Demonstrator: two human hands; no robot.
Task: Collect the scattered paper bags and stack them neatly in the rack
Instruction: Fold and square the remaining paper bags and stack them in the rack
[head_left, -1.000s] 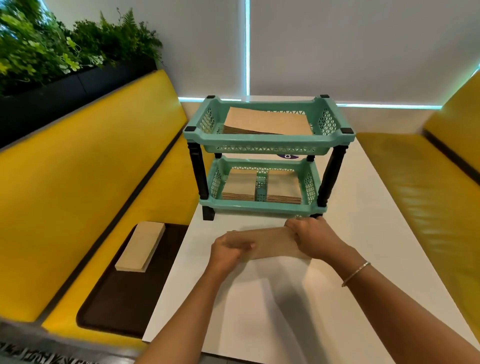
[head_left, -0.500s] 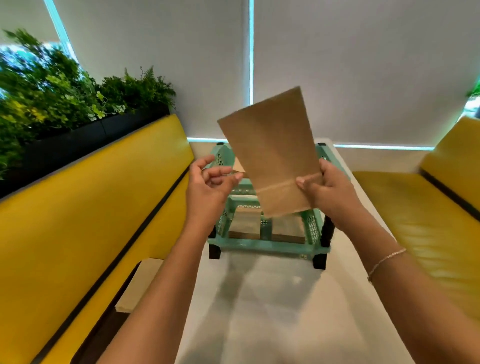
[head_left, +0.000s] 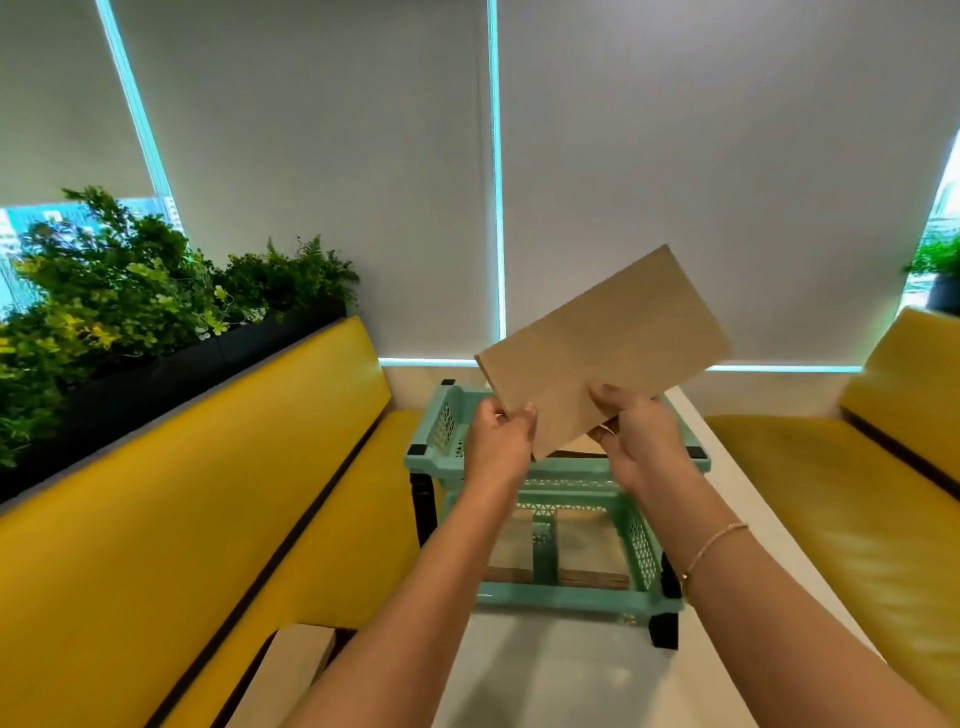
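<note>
Flat brown paper bag (head_left: 602, 349) is up in the air, tilted, above the top tier of the teal plastic two-tier rack (head_left: 558, 519) on the white table (head_left: 545, 670). My left hand (head_left: 501, 441) pinches its lower left edge, thumb on the front. My right hand (head_left: 641, 439) grips the lower right edge, fingers curled round it. More brown bags lie in the rack's tiers.

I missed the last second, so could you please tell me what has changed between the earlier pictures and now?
The flat brown paper bag went from the white table up above the two-tier teal plastic rack. The left hand, off the bag half a second ago, grips it again; the right hand kept hold. The rack's stacks are unchanged.
</note>
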